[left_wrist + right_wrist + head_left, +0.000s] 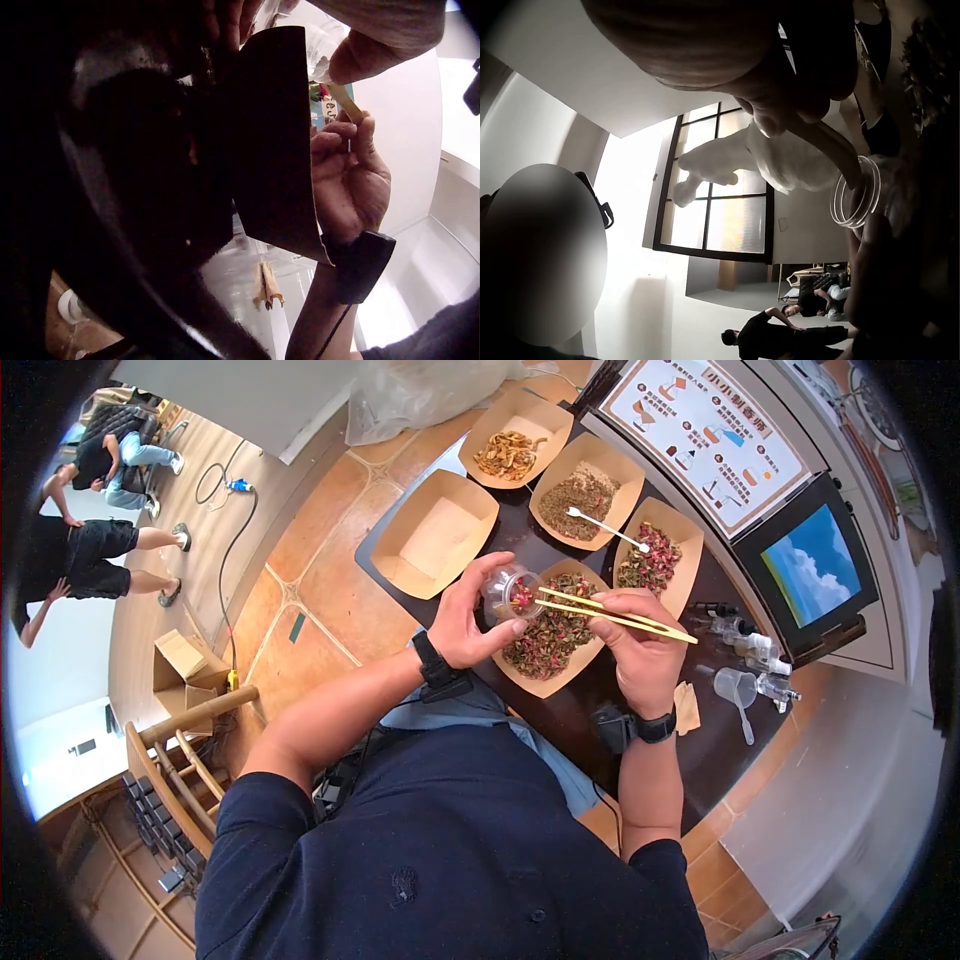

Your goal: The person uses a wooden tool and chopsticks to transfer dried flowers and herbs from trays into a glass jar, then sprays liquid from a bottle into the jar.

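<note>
The left hand (472, 622) grips a clear jar (507, 596) with red bits inside, tilted on its side above a paper tray of mixed dried herbs (560, 650). Yellow tongs (640, 622) are pinched in the right hand (645, 660), their tips at the mouth of the jar. In the right wrist view, the jar's ringed rim (856, 192) surrounds the tong tips. The left wrist view shows the right hand (351, 180) holding the tongs (346, 103) beyond a dark tray edge.
Paper trays hold dried peel (508, 455), brown powder with a white spoon (608, 525) and rosebuds (650, 565); another tray (437, 535) is bare inside. Small bottles (760, 650), a plastic cup (735, 688) and a screen (812, 565) stand at the right.
</note>
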A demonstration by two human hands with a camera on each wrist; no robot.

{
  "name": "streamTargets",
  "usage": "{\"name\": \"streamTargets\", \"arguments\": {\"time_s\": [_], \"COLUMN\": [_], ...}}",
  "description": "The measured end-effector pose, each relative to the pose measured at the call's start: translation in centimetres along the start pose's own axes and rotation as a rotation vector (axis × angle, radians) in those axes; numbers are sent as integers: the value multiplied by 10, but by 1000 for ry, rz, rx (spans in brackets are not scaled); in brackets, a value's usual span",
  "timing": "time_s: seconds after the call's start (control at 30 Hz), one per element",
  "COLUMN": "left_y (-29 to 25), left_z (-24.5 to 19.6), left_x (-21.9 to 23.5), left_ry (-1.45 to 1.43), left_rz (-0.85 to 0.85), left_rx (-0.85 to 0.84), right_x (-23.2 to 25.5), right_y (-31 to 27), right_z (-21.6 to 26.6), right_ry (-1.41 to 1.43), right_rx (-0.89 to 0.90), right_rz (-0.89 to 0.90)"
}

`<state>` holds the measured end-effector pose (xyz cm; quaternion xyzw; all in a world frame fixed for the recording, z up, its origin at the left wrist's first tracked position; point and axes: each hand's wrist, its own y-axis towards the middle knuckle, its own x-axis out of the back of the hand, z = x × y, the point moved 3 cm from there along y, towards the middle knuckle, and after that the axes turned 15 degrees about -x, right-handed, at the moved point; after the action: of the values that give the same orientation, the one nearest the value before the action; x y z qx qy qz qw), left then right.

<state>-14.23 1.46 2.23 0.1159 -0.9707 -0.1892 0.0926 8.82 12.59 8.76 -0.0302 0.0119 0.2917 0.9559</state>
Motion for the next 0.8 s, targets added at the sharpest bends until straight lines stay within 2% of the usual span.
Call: {"name": "streamTargets", "arguments": {"time_s": [0.17, 0.23, 0.37, 0.43, 0.5, 0.73, 0.8], "left_y": [-1, -2, -1, -2, -2, -3, -3], "left_z": [1, 2, 2, 1, 0, 3, 1], "left_x": [0, 0, 2, 3, 3, 1, -2], "left_ry": [-7, 9, -3, -8, -18, 39, 53], "left_rz": [-10, -11, -15, 82, 77, 87, 43], "left_rx": [5, 16, 11, 58, 63, 26, 17], "right_x": [13, 20, 25, 26, 27, 25, 22], "right_y": [0, 1, 3, 3, 3, 6, 7], "right_z": [2, 2, 1, 1, 4, 0, -6], "right_ry": [169, 135, -64, -123, -286, -406, -393], "right_rx": [-73, -104, -149, -180, -90, -137, -238], "right_rz": [-144, -186, -255, -283, -380, -386, -351]}}
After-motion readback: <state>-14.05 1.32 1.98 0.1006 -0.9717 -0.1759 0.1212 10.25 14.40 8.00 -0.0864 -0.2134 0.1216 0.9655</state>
